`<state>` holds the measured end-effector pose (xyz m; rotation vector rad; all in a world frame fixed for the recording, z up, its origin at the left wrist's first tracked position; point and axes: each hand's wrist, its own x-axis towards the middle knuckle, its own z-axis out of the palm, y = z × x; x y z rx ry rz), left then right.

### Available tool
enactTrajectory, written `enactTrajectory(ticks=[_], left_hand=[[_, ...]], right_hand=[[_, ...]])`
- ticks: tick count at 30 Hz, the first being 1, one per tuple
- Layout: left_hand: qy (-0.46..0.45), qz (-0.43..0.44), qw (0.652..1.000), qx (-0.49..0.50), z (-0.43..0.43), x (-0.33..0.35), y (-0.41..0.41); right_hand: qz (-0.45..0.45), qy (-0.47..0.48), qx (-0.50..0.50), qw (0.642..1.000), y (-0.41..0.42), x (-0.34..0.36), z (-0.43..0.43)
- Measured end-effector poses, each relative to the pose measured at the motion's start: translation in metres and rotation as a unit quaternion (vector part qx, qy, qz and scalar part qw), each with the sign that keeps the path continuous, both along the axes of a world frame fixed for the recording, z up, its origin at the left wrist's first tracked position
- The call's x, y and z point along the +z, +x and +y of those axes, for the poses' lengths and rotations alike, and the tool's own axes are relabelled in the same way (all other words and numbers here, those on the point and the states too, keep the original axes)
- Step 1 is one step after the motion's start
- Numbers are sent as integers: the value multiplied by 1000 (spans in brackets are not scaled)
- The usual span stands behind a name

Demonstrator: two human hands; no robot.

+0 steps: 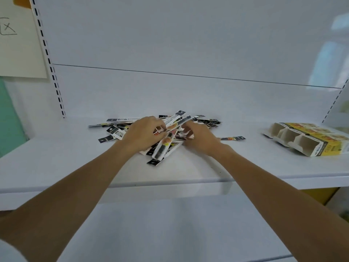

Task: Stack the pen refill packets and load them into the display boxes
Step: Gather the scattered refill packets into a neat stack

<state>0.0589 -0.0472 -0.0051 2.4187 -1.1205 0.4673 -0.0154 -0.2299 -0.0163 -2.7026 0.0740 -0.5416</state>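
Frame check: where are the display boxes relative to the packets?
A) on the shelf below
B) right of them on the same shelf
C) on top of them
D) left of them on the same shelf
B: the display boxes lie at the right end of the shelf, apart from the packets heaped mid-shelf.

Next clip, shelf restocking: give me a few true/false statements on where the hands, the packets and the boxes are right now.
1. The left hand and the right hand are both in the pile of refill packets. True.
2. The display boxes lie left of the pile. False: they lie at the right end of the shelf.
3. The boxes' visible compartments are full of packets. False: the ones in view look empty.
4. A lone packet lies apart on the shelf, right of the pile. True.
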Motion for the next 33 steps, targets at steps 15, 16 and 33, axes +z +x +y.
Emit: enactTrajectory(ticks=[15, 16, 33], left_hand=[[167, 73, 982, -37, 4, -2, -20], [153, 79, 984, -51, 5, -2, -19], [190, -21, 978, 86, 50, -15, -4]], right_hand=[[16, -205, 21, 978, -14, 17, -1], [32, -212, 22, 977, -12, 17, 2], [87, -50, 80, 992, -12, 16, 27]])
